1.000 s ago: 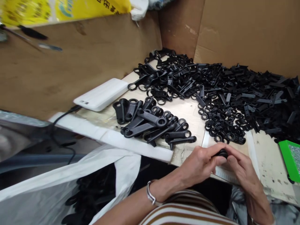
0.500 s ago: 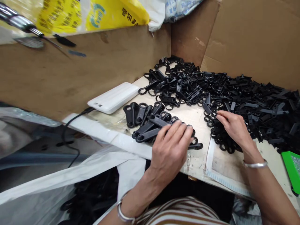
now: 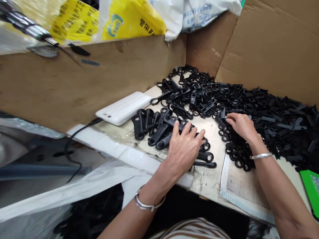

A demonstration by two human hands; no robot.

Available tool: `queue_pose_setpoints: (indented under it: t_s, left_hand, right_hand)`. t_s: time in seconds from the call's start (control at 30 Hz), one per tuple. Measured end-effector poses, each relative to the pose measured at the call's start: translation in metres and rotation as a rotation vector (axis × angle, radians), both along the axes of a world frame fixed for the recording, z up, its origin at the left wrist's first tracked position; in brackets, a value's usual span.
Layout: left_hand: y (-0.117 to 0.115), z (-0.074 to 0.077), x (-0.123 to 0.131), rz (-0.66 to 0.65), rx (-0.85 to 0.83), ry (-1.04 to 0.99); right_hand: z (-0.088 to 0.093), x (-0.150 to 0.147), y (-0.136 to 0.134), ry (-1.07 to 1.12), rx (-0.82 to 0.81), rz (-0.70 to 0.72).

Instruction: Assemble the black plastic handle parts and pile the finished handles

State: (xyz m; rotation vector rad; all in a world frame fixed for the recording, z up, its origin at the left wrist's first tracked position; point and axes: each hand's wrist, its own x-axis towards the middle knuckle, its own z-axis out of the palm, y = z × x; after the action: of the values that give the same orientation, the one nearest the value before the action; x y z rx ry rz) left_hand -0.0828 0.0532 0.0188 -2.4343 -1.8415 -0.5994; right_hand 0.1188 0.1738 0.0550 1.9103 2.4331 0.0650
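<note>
Head view: my right grip (image 3: 240, 126) is at the far side of the rings (image 3: 234, 153), nearer them than my left grip (image 3: 183, 149), fingers apart over levers (image 3: 157, 134) left of the rings. One lever (image 3: 209, 164) points its long axis ringward. Whether the right grip pinches anything, I cannot tell.

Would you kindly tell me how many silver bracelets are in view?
2. One silver bracelet is worn just behind the left hand; the other bracelet is worn just behind the right hand. No others show.
</note>
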Motion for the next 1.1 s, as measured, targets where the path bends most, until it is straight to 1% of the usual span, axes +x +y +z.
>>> queue_pose_setpoints:
  t_s: [0.07, 0.13, 0.23, 0.3, 0.33, 0.4, 0.47, 0.53, 0.6, 0.63, 0.67, 0.7, 0.73, 0.77, 0.83, 0.87, 0.93, 1.0, 1.1]
  left_hand:
    - [-0.002, 0.000, 0.000, 0.003, -0.004, -0.001]
    - [-0.005, -0.002, -0.001, -0.003, 0.009, -0.008]
    - [-0.007, -0.007, -0.003, -0.030, 0.049, -0.021]
    - [-0.008, -0.009, -0.004, -0.040, 0.091, -0.041]
    - [-0.008, -0.009, -0.005, -0.041, 0.117, -0.056]
    - [-0.008, -0.007, -0.005, -0.036, 0.187, -0.097]
    - [-0.008, -0.003, 0.000, -0.037, 0.275, -0.140]
    - [-0.009, 0.004, 0.009, -0.068, 0.363, -0.177]
    - [-0.011, 0.011, 0.024, -0.153, 0.399, -0.227]
    - [-0.012, 0.014, 0.033, -0.215, 0.374, -0.271]
    - [-0.014, 0.016, 0.042, -0.281, 0.307, -0.332]
    - [-0.015, 0.018, 0.051, -0.344, 0.201, -0.407]
    - [-0.017, 0.018, 0.058, -0.396, 0.062, -0.495]
    - [-0.019, 0.018, 0.065, -0.426, -0.101, -0.591]
    - [-0.023, 0.015, 0.075, -0.414, -0.442, -0.812]
    - [-0.026, 0.013, 0.078, -0.384, -0.595, -0.934]
    - [-0.031, 0.006, 0.082, -0.317, -0.819, -1.197]
    - [-0.036, -0.002, 0.084, -0.269, -0.955, -1.439]
    - [-0.041, -0.011, 0.088, -0.214, -1.113, -1.685]
  right_hand:
    - [-0.001, -0.008, 0.008, -0.016, 0.040, -0.057]
    - [-0.007, -0.020, 0.013, -0.029, 0.060, -0.105]
    - [-0.016, -0.034, 0.017, -0.023, 0.070, -0.130]
    - [-0.016, -0.032, 0.017, -0.005, 0.081, -0.131]
    - [-0.013, -0.026, 0.015, 0.002, 0.091, -0.135]
    - [-0.001, -0.007, 0.008, 0.036, 0.147, -0.124]
    - [0.016, 0.017, -0.005, 0.111, 0.226, -0.028]
    - [0.033, 0.038, -0.026, 0.202, 0.238, 0.173]
    - [0.046, 0.051, -0.052, 0.260, 0.097, 0.410]
    - [0.052, 0.054, -0.065, 0.286, 0.001, 0.509]
    - [0.056, 0.057, -0.076, 0.318, -0.090, 0.587]
    - [0.058, 0.059, -0.087, 0.359, -0.160, 0.635]
    - [0.059, 0.062, -0.095, 0.407, -0.200, 0.646]
    - [0.059, 0.067, -0.102, 0.458, -0.208, 0.619]
    - [0.053, 0.082, -0.112, 0.531, -0.144, 0.475]
    - [0.048, 0.091, -0.117, 0.539, -0.090, 0.382]
    - [0.032, 0.109, -0.126, 0.496, 0.003, 0.240]
    - [0.012, 0.117, -0.136, 0.410, 0.053, 0.202]
    - [-0.016, 0.111, -0.148, 0.276, 0.059, 0.195]
